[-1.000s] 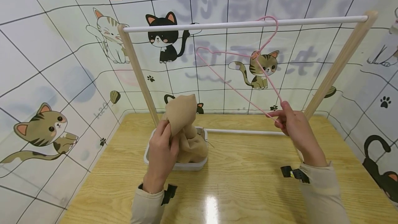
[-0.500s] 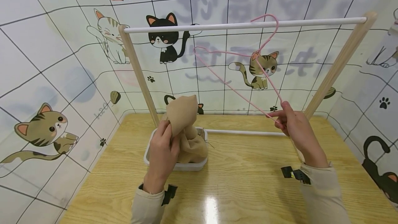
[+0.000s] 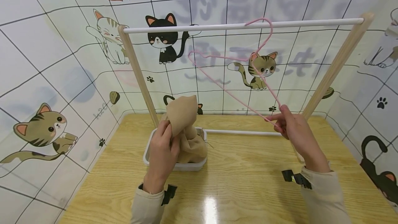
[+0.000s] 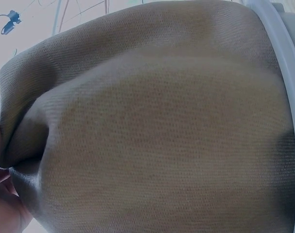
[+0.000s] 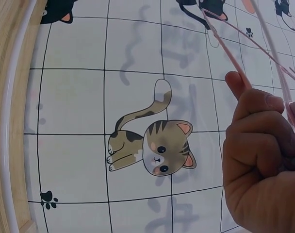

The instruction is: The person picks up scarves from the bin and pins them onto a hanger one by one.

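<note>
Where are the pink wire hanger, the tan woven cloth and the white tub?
Pink wire hanger [image 3: 272, 30]: head view, on the right side of its hook's curve.
Tan woven cloth [image 3: 183, 113]: head view, on its raised upper fold.
White tub [image 3: 192, 166]: head view, on its near wall.

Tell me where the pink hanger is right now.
In the head view, the pink hanger is mostly right of centre, its hooked top crossing the white upper rail. The right hand grips its lower right corner, above the wooden table.
</note>
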Motion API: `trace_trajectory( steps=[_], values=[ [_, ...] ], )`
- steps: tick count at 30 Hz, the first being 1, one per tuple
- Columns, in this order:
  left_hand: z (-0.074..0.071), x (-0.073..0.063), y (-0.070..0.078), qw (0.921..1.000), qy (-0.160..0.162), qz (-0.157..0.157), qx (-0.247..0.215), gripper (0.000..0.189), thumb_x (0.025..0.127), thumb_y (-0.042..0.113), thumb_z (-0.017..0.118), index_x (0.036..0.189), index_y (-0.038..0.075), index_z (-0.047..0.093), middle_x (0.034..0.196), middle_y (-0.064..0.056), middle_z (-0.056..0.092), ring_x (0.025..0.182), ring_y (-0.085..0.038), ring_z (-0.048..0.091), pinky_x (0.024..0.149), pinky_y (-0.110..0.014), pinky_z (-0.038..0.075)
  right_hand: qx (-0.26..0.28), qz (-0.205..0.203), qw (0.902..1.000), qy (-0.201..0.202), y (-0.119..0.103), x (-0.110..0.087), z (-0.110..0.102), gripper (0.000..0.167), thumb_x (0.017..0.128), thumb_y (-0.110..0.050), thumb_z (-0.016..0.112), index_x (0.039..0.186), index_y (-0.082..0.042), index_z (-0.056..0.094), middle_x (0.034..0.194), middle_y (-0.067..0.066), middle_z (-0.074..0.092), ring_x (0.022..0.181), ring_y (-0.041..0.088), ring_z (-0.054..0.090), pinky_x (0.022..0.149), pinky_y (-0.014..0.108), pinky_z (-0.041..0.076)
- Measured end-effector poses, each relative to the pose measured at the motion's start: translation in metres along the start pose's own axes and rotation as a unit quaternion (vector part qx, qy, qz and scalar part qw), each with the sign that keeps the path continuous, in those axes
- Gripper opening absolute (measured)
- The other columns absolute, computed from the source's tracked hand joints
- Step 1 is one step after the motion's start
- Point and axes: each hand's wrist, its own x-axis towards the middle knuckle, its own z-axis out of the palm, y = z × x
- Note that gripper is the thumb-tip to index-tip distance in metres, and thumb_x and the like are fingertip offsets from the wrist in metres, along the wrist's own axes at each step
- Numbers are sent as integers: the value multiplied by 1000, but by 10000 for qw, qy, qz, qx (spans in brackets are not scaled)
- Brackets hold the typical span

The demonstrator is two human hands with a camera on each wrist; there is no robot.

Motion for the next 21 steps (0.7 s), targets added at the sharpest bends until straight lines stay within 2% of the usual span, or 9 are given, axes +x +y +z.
trace_trajectory(
  steps=[12,21],
  values=[
    [1,0,-1,10000,23,1,-1,14,92,-6,66,105,0,68,102,-15,63,84,-30,63,71,-43,57,-289,-321,9990,-93,-1,-7,5,75,111,-50,20,107,0,75,65,6,53,46,18,34,39,34,29],
    [2,-1,0,10000,16,12,22,14,93,-6,66,105,0,68,102,-15,62,83,-30,63,71,-43,56,-255,20,9990,-367,4,-14,9,74,110,-53,24,109,0,75,65,7,51,49,20,34,42,34,31]
  ],
)
